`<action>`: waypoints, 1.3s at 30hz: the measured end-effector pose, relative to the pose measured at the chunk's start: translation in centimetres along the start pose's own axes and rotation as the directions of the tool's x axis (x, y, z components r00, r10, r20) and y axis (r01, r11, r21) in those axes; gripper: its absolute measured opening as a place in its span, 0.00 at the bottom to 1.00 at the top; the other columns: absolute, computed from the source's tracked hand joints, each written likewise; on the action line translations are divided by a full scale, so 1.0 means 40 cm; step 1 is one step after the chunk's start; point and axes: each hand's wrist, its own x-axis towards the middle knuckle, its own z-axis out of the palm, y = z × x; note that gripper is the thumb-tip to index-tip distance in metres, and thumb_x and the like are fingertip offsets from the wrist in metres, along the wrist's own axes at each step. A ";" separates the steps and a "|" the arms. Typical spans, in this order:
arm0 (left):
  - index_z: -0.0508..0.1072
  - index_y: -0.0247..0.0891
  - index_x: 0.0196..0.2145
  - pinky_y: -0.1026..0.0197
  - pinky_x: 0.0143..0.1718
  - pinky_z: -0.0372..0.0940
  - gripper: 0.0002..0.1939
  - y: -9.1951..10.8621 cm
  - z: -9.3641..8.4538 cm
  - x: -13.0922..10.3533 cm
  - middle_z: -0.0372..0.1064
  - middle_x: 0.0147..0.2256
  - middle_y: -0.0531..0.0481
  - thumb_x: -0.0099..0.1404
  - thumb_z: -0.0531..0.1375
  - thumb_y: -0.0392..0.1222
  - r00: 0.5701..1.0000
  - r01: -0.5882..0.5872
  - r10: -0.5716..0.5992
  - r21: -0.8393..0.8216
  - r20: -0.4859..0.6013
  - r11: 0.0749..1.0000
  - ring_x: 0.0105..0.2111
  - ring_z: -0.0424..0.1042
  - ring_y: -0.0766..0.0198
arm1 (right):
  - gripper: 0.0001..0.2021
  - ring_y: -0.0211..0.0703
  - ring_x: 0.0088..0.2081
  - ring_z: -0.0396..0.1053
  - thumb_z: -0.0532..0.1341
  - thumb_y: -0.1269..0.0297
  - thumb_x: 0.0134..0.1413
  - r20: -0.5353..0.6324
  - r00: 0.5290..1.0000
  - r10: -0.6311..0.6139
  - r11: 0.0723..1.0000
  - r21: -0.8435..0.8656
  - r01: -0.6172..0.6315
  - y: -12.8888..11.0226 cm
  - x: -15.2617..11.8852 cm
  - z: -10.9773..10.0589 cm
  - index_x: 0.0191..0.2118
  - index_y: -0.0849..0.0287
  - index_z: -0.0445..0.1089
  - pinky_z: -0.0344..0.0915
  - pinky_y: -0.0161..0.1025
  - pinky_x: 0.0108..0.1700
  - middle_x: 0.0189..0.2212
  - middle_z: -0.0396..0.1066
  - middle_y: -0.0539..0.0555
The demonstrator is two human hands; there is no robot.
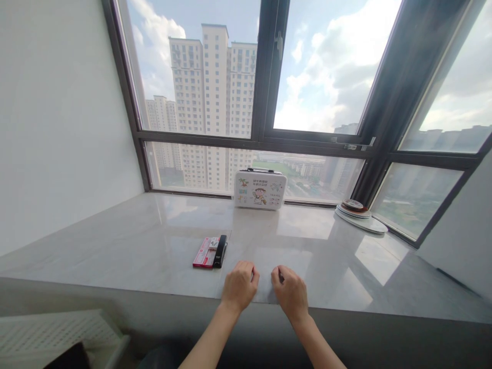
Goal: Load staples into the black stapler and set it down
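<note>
My left hand (241,284) is curled into a loose fist at the front edge of the pale marble windowsill (146,256). Beside it on the right, my right hand (290,293) is also closed in a fist, with a gap between the two. I see nothing in either one. Just left of my left hand lies a black stapler (220,251). Against the stapler rests a flat red-and-white packet (202,252), with a small white box (214,244) on or beside it.
A white case with cartoon prints (260,190) stands upright against the window. At the right back corner is a stack of plates (359,218). Below the sill on the left is a white perforated object (57,335). Dark window frames (265,102) rise behind.
</note>
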 end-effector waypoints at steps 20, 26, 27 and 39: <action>0.74 0.41 0.38 0.61 0.42 0.62 0.12 -0.001 0.008 -0.005 0.74 0.38 0.47 0.75 0.51 0.38 1.000 -0.016 0.016 0.011 -0.018 1.000 0.44 0.72 0.57 | 0.19 0.41 0.31 0.70 0.51 0.60 0.70 0.009 1.000 0.001 1.000 -0.007 -0.001 0.002 0.001 -0.002 0.28 0.55 0.70 0.50 0.37 0.35 0.28 0.76 0.51; 0.74 0.41 0.39 0.60 0.43 0.61 0.12 -0.003 0.012 -0.007 0.73 0.39 0.46 0.75 0.51 0.38 1.000 -0.021 0.021 0.011 -0.018 1.000 0.44 0.72 0.57 | 0.19 0.41 0.33 0.72 0.51 0.61 0.70 0.048 0.999 0.008 1.000 0.022 -0.009 -0.001 0.005 -0.006 0.29 0.53 0.72 0.54 0.37 0.36 0.31 0.77 0.51; 0.74 0.41 0.39 0.60 0.43 0.61 0.12 -0.003 0.013 -0.007 0.73 0.39 0.46 0.75 0.50 0.38 1.000 -0.021 0.021 0.011 -0.018 1.000 0.44 0.72 0.57 | 0.19 0.42 0.34 0.73 0.50 0.61 0.70 0.060 0.998 0.008 0.999 0.038 -0.011 -0.002 0.006 -0.008 0.30 0.53 0.73 0.55 0.36 0.37 0.32 0.78 0.51; 0.72 0.43 0.38 0.60 0.41 0.60 0.10 -0.007 0.012 -0.003 0.72 0.39 0.50 0.74 0.52 0.37 0.999 -0.033 0.034 0.011 -0.021 0.999 0.43 0.70 0.58 | 0.19 0.45 0.60 0.69 0.52 0.64 0.64 0.134 0.991 -0.018 0.994 0.109 0.003 0.010 0.019 0.018 0.52 0.51 0.77 0.60 0.38 0.62 0.56 0.75 0.53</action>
